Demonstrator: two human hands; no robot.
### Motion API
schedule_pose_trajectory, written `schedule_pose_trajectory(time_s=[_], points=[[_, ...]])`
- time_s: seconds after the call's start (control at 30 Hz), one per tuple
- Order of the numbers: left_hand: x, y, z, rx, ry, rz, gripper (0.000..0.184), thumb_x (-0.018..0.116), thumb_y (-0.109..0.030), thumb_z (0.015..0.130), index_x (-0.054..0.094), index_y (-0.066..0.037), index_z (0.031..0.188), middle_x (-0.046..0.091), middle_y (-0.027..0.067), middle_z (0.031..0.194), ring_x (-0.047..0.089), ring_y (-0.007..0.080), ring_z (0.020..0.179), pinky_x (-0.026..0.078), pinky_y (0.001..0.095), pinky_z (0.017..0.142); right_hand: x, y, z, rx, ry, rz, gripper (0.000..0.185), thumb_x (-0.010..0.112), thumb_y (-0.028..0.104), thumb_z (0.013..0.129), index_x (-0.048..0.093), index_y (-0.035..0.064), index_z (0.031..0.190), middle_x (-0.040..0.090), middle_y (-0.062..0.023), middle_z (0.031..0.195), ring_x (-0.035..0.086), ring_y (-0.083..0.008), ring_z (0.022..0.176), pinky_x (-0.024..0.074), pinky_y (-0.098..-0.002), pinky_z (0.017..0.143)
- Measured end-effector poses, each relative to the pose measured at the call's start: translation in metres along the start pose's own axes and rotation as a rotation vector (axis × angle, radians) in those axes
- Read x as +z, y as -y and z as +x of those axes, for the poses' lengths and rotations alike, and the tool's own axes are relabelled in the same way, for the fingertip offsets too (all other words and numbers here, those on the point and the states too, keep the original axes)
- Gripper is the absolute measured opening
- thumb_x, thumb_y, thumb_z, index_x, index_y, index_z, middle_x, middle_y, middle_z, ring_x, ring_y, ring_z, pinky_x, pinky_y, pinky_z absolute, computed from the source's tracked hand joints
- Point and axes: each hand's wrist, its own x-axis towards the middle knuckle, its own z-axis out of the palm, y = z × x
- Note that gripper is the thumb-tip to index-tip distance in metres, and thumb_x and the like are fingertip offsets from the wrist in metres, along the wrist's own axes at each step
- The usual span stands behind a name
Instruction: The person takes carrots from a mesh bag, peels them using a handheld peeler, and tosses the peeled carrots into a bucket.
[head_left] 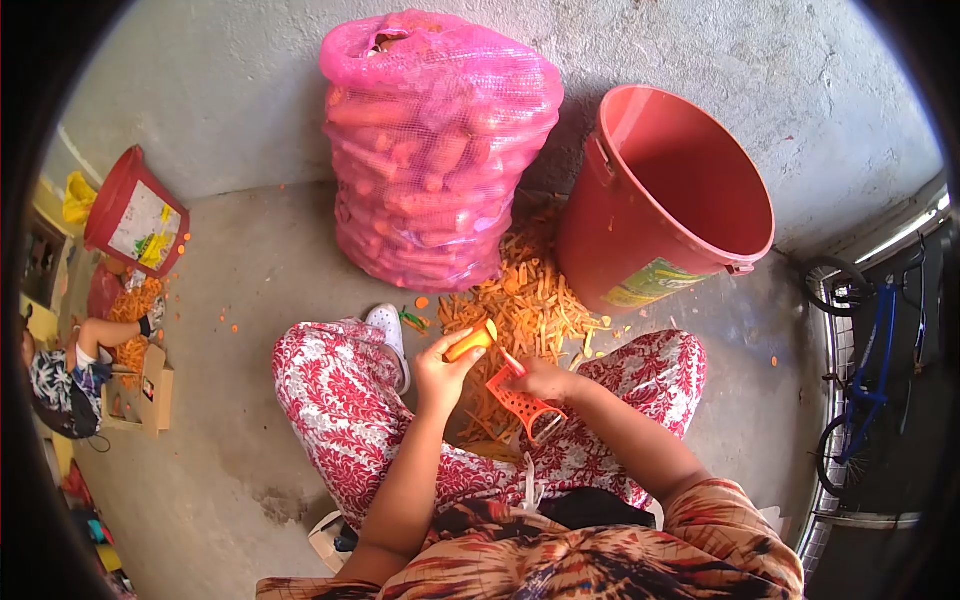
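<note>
My left hand (pixel 442 368) is closed around an orange carrot (pixel 470 342), its cut end pointing up and right. Just to the right, my right hand (pixel 545 382) grips an orange peeler (pixel 522 404), whose wide bladed end points down toward my lap. The two hands are close together over a heap of carrot peelings (pixel 520 295) on the floor between my legs. Beyond the heap stand a pink mesh sack (pixel 430 160) full of carrots and a tall red bucket (pixel 630 220).
At the far left a person (pixel 70 385) sits beside a cardboard box (pixel 155 392), more peelings and another red bucket (pixel 137 215). A blue bicycle (pixel 875 360) stands at the right. A grey wall (pixel 250 90) runs behind the sack.
</note>
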Motion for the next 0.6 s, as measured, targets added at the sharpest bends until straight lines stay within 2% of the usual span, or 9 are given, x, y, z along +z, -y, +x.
schedule_pose_trajectory(time_s=[0.1,0.2,0.27,0.3,0.4,0.5,0.6], points=[[-0.002,-0.004,0.001,-0.357,0.056,-0.439,0.029,0.066,-0.003,0.070,0.058,0.003,0.096,0.061,0.0087,0.089,0.059,0.0140,0.081,0.047,0.0242,0.072,0.002,-0.015,0.008,-0.094,-0.084,-0.116,0.026,0.059,0.023,0.073,0.055,0.0006,0.084,0.055,-0.0072,0.065,0.051,-0.0168,0.057,0.0402,-0.0293,0.054],[-0.003,-0.008,0.000,-0.384,0.064,-0.502,0.026,0.066,-0.005,0.070,0.060,0.002,0.094,0.062,0.0087,0.087,0.060,0.0141,0.080,0.047,0.0247,0.071,0.002,-0.018,0.011,-0.157,-0.148,-0.204,0.027,0.058,0.024,0.072,0.054,-0.0003,0.083,0.056,-0.0090,0.066,0.052,-0.0189,0.061,0.0406,-0.0306,0.056],[0.000,-0.001,-0.001,-0.117,0.023,-0.133,0.026,0.067,-0.005,0.070,0.060,0.002,0.094,0.062,0.0088,0.087,0.060,0.0148,0.079,0.048,0.0255,0.070,0.001,-0.008,0.006,-0.127,-0.158,-0.256,0.027,0.056,0.022,0.071,0.054,-0.0018,0.082,0.057,-0.0120,0.070,0.054,-0.0228,0.067,0.0415,-0.0332,0.061],[0.001,0.001,-0.002,0.016,0.002,0.052,0.026,0.067,-0.006,0.070,0.060,0.002,0.093,0.062,0.0089,0.087,0.060,0.0152,0.079,0.048,0.0259,0.070,0.002,-0.001,0.003,-0.067,-0.117,-0.189,0.026,0.057,0.023,0.071,0.054,-0.0018,0.081,0.057,-0.0114,0.069,0.054,-0.0224,0.066,0.0414,-0.0333,0.060],[0.000,-0.002,-0.005,0.248,0.011,0.386,0.026,0.067,-0.006,0.069,0.060,0.002,0.093,0.062,0.0090,0.087,0.060,0.0156,0.078,0.048,0.0256,0.070,0.003,0.004,-0.001,0.061,-0.015,-0.013,0.026,0.057,0.024,0.072,0.054,-0.0010,0.079,0.055,-0.0088,0.065,0.051,-0.0191,0.060,0.0401,-0.0320,0.056],[0.001,-0.004,-0.004,0.205,0.019,0.292,0.026,0.068,-0.007,0.068,0.060,0.001,0.092,0.063,0.0098,0.085,0.061,0.0163,0.077,0.048,0.0258,0.068,0.003,-0.009,0.006,0.075,0.028,0.053,0.025,0.058,0.025,0.074,0.056,0.0005,0.077,0.053,-0.0056,0.062,0.048,-0.0136,0.054,0.0377,-0.0288,0.051],[-0.005,-0.006,0.003,-0.349,0.136,-0.408,0.026,0.068,-0.007,0.067,0.061,0.000,0.091,0.063,0.0109,0.083,0.061,0.0160,0.076,0.048,0.0265,0.067,0.002,-0.009,0.006,0.053,0.011,0.014,0.025,0.059,0.025,0.074,0.056,0.0005,0.078,0.053,-0.0052,0.061,0.048,-0.0130,0.055,0.0378,-0.0280,0.051]])
